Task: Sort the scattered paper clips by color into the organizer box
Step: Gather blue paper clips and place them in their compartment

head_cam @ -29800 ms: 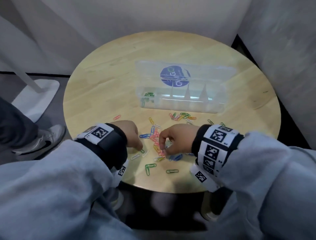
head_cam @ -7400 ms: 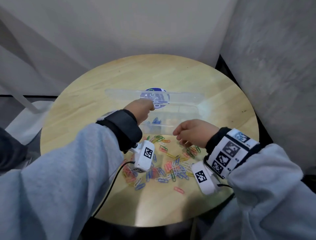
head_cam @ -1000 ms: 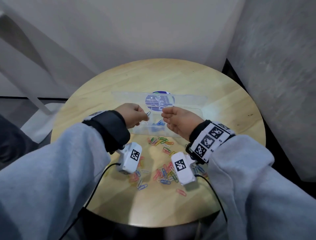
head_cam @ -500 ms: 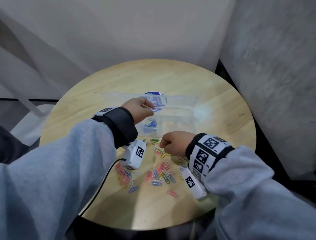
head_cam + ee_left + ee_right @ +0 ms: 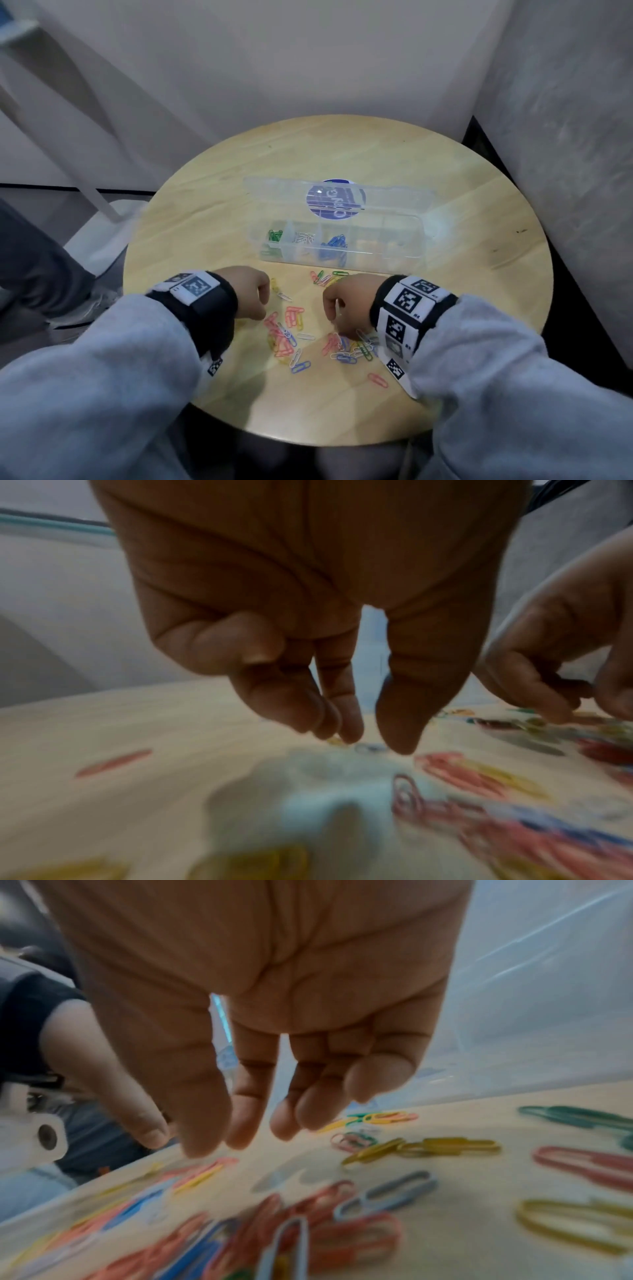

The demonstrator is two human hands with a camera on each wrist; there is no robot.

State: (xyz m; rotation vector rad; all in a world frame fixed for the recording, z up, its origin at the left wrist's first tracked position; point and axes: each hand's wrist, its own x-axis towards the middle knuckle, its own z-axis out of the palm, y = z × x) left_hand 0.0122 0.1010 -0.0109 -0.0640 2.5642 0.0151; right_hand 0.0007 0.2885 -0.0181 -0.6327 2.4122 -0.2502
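Observation:
The clear organizer box [image 5: 404,251] stands open mid-table, its lid [image 5: 394,200] folded back. Its compartments hold green clips [image 5: 275,235], white clips [image 5: 303,237], blue clips [image 5: 333,241] and some orange ones [image 5: 366,245]. Scattered paper clips [image 5: 287,329] of several colors lie on the near part of the table. My left hand [image 5: 264,307] hovers over their left side; in the left wrist view its thumb and fingers [image 5: 369,741] point down, slightly apart, holding nothing. My right hand [image 5: 334,315] hangs over the right cluster [image 5: 349,347], its fingers [image 5: 246,1139] relaxed and empty.
The round wooden table [image 5: 479,192] sits in a corner, with walls behind it and to its right. A lone pink clip [image 5: 377,379] lies near the front edge. At the left, beyond the table, are a person's leg and shoe [image 5: 68,308] and a white stand base [image 5: 102,233].
Both hands have come back from the box to the scattered clips, the right one first, then the left. The left hand no longer holds a clip.

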